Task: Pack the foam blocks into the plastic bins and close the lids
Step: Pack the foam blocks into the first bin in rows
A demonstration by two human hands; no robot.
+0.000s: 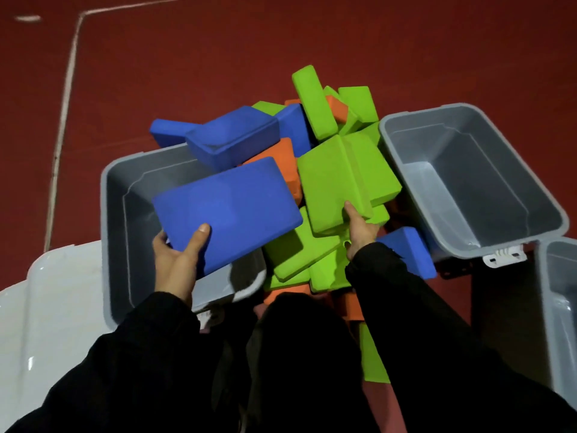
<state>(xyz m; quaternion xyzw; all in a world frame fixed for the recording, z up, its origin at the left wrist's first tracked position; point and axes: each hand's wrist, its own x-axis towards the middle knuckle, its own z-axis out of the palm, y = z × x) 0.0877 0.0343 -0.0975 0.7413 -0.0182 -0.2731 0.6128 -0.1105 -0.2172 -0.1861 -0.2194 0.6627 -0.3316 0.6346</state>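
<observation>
1. At nine o'clock, over the left grey bin (115,220), the left hand (175,260) grips a blue foam block (228,210).
2. At three o'clock of it, the right hand (359,229) clasps a green foam block (337,179) on the pile.

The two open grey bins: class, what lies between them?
In the head view, a heap of green, blue and orange foam blocks fills the gap between the left bin and the right bin.

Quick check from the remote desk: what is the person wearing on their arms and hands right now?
Both arms are covered by long black sleeves that reach to the wrists. The left hand and right hand are bare: no gloves, and no rings, watch or markings can be seen. The sleeve fabric looks plain and dark, with no visible logo.
</observation>
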